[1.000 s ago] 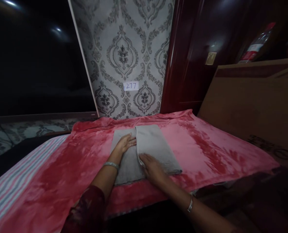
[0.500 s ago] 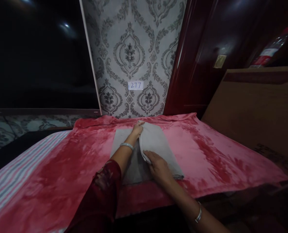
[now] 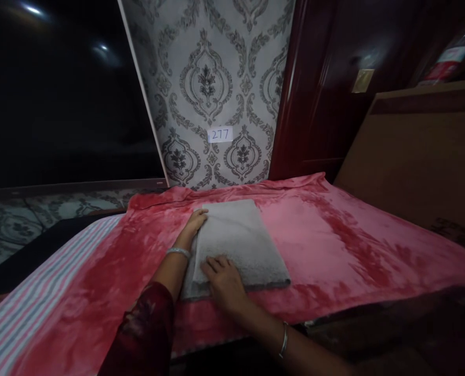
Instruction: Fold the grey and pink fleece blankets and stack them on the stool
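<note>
Left hand point(image 3: 194, 223) flat on folded grey towel point(image 3: 240, 243) far corner; right hand point(image 3: 221, 277) presses near edge.

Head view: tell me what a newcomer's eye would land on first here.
The folded grey towel stands out first, lying in the middle of the pink-red plush blanket. Both hands lie flat on it: the left hand at its far left edge, the right hand on its near corner. Behind, a small white label reading 277 sits on the grey damask wallpaper.
</note>
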Motion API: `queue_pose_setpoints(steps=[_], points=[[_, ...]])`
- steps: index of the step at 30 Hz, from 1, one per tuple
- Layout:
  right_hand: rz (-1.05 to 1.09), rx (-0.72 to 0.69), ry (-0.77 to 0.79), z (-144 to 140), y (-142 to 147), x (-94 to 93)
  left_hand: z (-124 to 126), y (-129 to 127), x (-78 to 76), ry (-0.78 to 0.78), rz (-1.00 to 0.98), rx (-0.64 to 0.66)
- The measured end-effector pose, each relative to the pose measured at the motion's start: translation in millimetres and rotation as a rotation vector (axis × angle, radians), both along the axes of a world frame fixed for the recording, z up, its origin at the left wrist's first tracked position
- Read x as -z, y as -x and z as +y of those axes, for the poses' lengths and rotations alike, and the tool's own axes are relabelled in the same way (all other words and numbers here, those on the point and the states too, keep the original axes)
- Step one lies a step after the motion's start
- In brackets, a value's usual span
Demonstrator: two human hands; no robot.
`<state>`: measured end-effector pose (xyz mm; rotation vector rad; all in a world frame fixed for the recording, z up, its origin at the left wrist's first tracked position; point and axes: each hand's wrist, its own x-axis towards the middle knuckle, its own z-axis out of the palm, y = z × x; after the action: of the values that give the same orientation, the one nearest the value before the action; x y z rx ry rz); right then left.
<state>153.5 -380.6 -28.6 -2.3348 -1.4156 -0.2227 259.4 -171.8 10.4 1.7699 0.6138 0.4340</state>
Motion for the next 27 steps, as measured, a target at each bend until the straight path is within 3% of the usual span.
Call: queue_pose_setpoints(steps=[6,12,18,27], points=[[0.040,-0.024,0.009,-2.7,-7.8,-4.8,0.0,-14.7,2.1,-0.037,-0.029,-0.068],[0.034,-0.076,-0.079,-3.5,-4.2,3.2,8.8,-8.0,6.6,-0.124,-0.013,-0.131],[-0.037,-0.067,-0.065,-3.8,-1.2,14.7,20.2,0.2,7.2,-0.111,0.077,-0.032],[-0.046,-0.099,-0.029,-1.8,4.0,5.2,23.3,-0.6,11.6,-0.114,0.051,0.066]])
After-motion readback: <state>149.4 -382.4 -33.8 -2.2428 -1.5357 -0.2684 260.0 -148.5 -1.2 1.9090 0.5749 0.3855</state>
